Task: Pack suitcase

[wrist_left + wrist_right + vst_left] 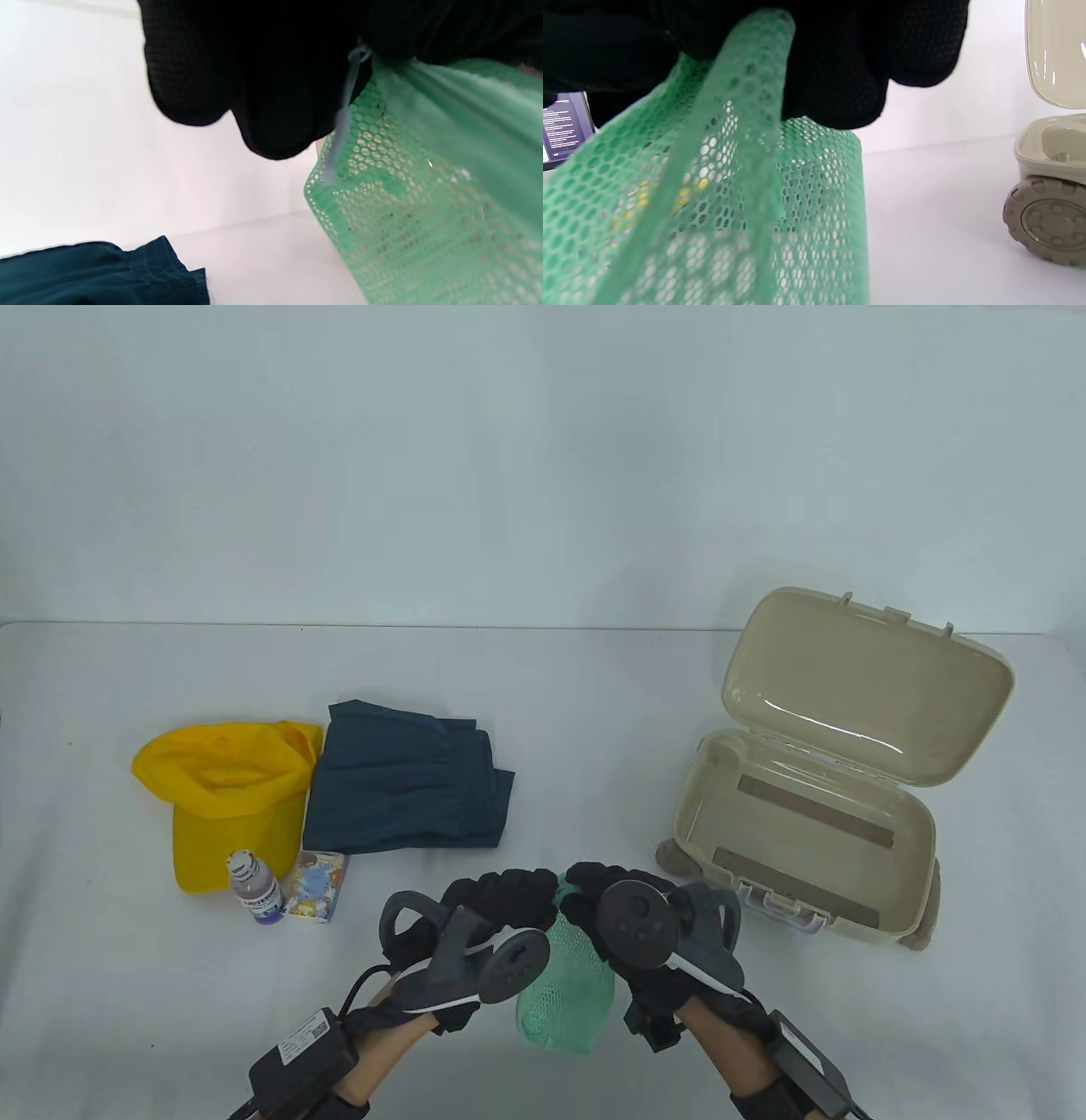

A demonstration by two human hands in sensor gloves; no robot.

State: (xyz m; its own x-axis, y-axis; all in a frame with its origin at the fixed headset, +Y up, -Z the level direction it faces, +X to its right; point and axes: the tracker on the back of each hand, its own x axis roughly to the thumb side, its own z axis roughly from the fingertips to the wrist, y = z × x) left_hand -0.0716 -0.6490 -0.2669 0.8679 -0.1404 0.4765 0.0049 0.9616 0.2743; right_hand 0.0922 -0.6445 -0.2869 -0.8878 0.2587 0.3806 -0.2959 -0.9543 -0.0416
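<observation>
Green mesh bag [567, 984] hanging below both hands' grip, top edge pinched

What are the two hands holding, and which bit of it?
Both the left hand and the right hand pinch the green mesh bag by its top edge, one on each side; the rest hangs below.

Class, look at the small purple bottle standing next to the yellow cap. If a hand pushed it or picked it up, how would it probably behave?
The purple bottle stands upright and is tall for its narrow base, so a sideways push would probably tip it. It looks round, so once down it may roll toward the patterned box beside it. It is small, so probably light and stiff in a grip.
</observation>
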